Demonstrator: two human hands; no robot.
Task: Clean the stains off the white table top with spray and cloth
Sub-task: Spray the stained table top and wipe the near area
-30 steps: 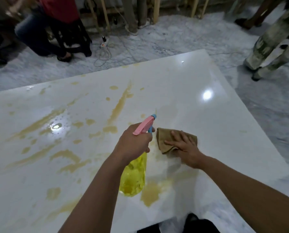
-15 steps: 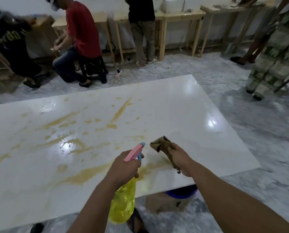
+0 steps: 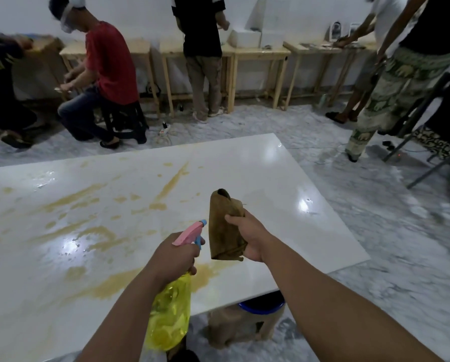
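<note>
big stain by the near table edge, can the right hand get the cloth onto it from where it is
Probably yes. The right hand holds the cloth lifted just above that big stain, with nothing lying between them; the spray bottle in the left hand sits close alongside.

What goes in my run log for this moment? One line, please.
left hand: grips spray bottle | right hand: holds cloth lifted off table top | stains: remain

spray bottle [image 3: 169,317] left of cloth [image 3: 223,228] | both above table top [image 3: 284,178]
</note>
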